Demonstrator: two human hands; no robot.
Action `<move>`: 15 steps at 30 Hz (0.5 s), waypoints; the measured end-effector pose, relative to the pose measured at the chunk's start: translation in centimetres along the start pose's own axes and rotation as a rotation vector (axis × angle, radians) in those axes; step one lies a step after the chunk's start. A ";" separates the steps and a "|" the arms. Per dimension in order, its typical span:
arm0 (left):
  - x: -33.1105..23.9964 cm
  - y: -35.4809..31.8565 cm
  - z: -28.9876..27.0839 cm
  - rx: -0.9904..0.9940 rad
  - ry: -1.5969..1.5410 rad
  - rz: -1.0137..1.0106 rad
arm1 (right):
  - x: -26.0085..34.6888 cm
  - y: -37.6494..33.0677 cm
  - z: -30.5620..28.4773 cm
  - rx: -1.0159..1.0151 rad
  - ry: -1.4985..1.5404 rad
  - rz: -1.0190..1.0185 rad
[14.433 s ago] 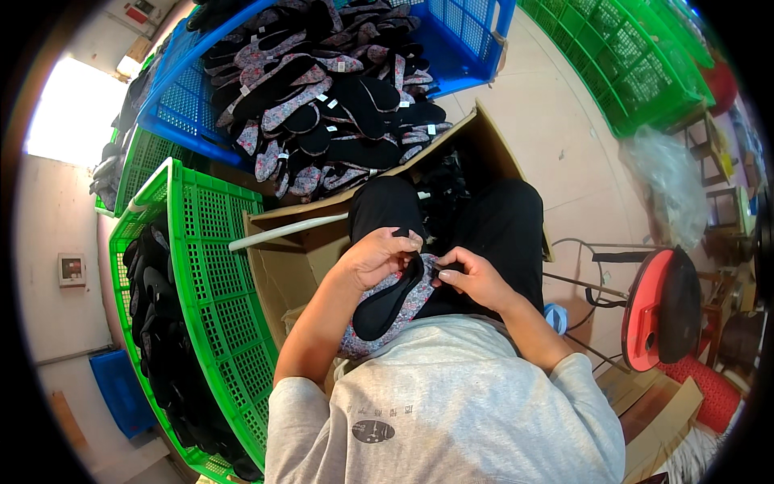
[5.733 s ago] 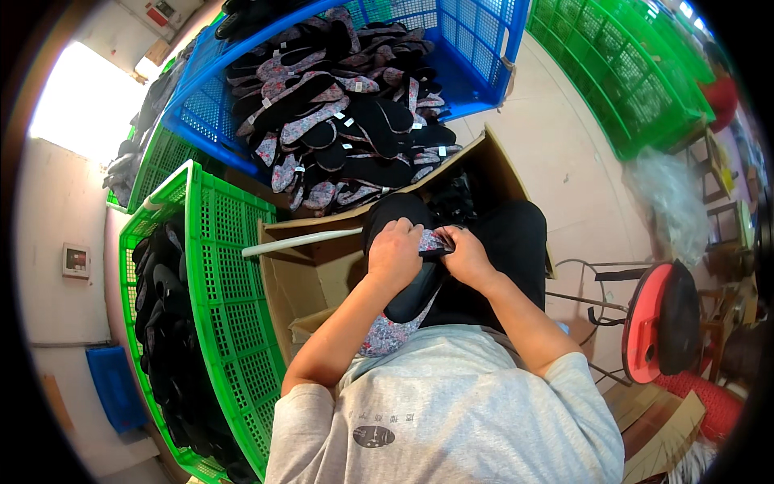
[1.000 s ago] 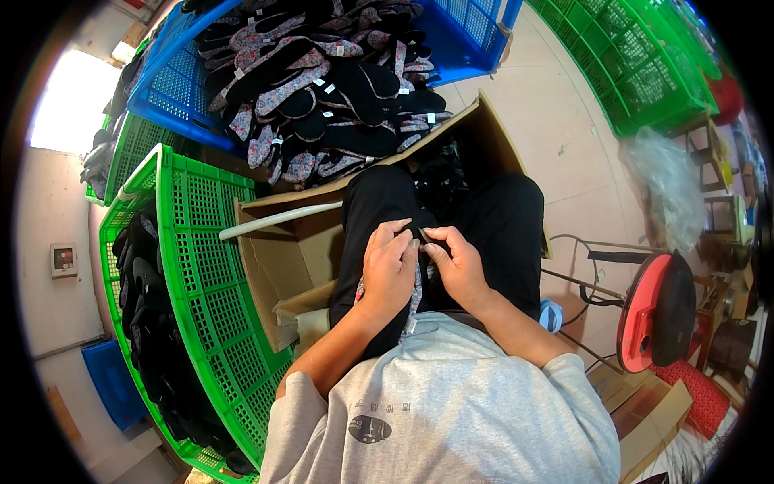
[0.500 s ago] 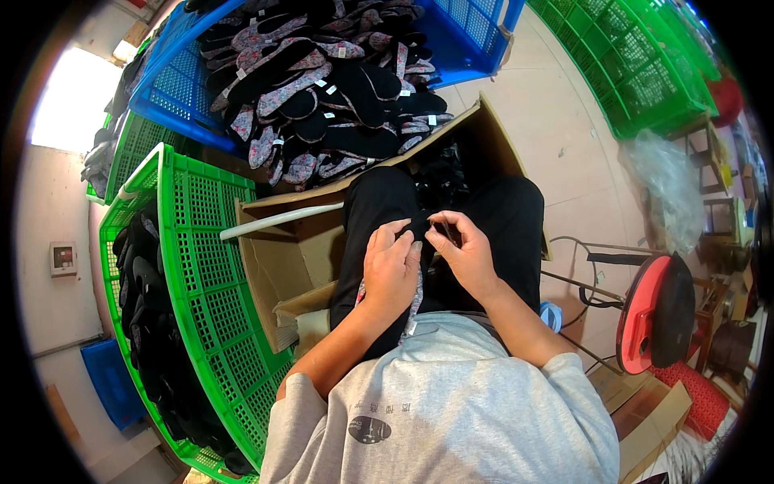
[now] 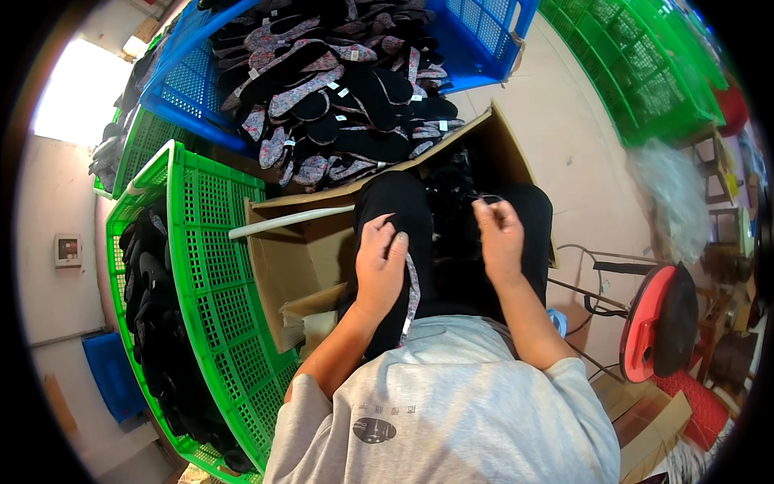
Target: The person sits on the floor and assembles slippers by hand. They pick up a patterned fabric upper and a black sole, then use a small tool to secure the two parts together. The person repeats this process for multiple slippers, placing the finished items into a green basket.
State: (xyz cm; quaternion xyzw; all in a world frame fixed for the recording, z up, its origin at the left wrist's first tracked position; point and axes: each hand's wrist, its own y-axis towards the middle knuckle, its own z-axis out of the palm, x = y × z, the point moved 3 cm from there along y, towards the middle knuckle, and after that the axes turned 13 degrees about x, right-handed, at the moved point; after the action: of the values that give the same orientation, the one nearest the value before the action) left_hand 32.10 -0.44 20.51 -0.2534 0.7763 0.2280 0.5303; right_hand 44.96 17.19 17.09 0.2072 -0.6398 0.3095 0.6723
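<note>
I sit with black trousers over my lap. My left hand (image 5: 381, 262) grips a shoe insole (image 5: 412, 292), black on one face and flower-patterned on the other, held edge-on against my left thigh. My right hand (image 5: 499, 238) is raised a little to the right, its fingertips pinched on a small dark piece (image 5: 488, 198) that is too small to make out. The two hands are apart. Between my knees lies a dark pile of pieces (image 5: 451, 194) inside an open cardboard box (image 5: 516, 161).
A blue crate (image 5: 476, 56) heaped with black and patterned insoles stands ahead. A green crate (image 5: 210, 266) with black insoles is at my left, more green crates (image 5: 645, 73) at far right. A red stool (image 5: 649, 323) stands to my right.
My hands, joined on the insole a moment ago, have separated. The right hand has lifted away to the right with a small piece; the left keeps the insole.
</note>
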 end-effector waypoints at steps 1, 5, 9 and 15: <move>1.8 -0.2 -0.5 -0.068 -0.121 -0.064 | 0.5 0.1 -0.7 -0.026 0.025 0.070; 2.6 1.1 -2.6 -0.303 -1.029 -0.225 | -0.9 0.3 -3.1 0.010 -0.127 0.206; 5.5 1.4 -3.8 -0.290 -1.239 -0.355 | -1.0 -0.7 -0.8 -0.025 -0.181 0.047; 5.9 1.0 -4.2 -0.212 -1.332 -0.386 | -3.0 -1.8 0.2 0.356 -0.040 0.357</move>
State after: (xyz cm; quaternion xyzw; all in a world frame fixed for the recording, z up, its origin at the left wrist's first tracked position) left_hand 26.68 -3.23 16.43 -0.2434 0.2007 0.3109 0.8966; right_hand 46.08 15.36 14.34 0.2123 -0.6148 0.5269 0.5470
